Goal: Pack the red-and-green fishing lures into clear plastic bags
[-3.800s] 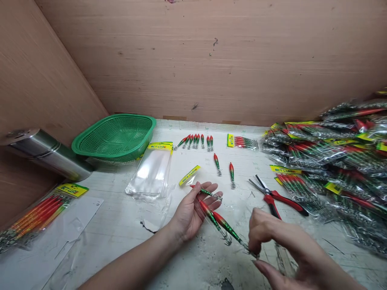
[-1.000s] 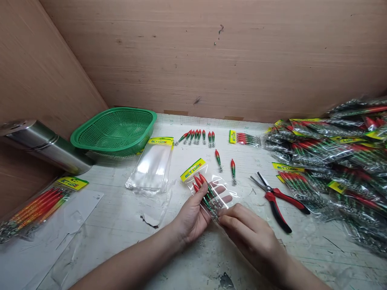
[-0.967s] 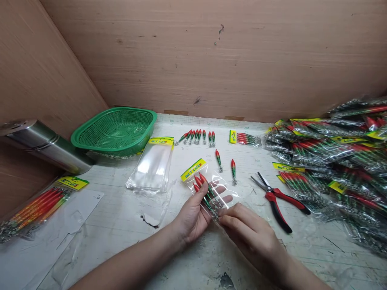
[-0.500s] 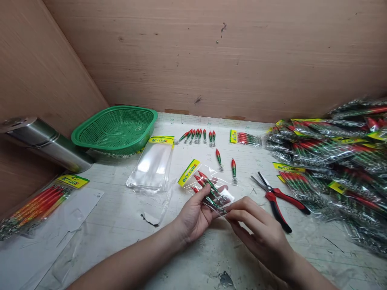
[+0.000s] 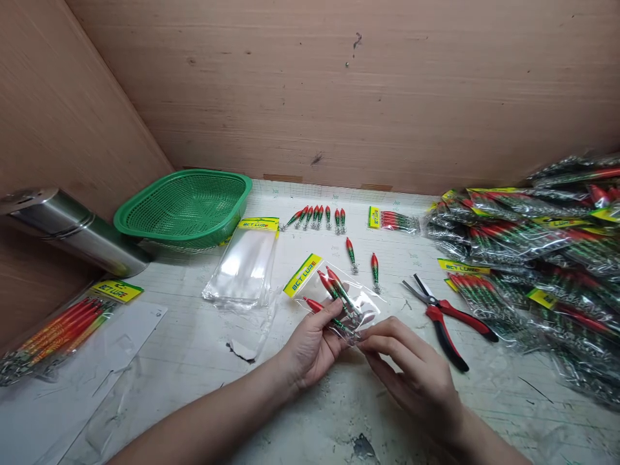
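My left hand (image 5: 317, 342) is closed on a clear plastic bag (image 5: 361, 292) with a yellow "BCT LURE" header, the thumb lying across its front. Inside the bag are red-and-green squid lures (image 5: 339, 284), two side by side and a third lower down. My right hand (image 5: 411, 368) has its fingertips pinched together at the hook end of the lower lure (image 5: 316, 305), by the bag's bottom opening. Beyond the bag, two loose lures (image 5: 374, 271) lie on the table, and a row of several more lures (image 5: 317, 217) lies farther back.
Red-handled pliers (image 5: 443, 310) lie open at right, beside a heap of packed lures (image 5: 523, 239). Flat empty bags (image 5: 245, 265) are stacked left of centre. A green basket (image 5: 184, 205), a metal cylinder (image 5: 80, 229) and a pack of orange lures (image 5: 68, 323) are at left.
The lower lure has slid slightly up and left, deeper into the bag. The two upper lures have shifted within the bag, and my right fingertips have moved a little left.
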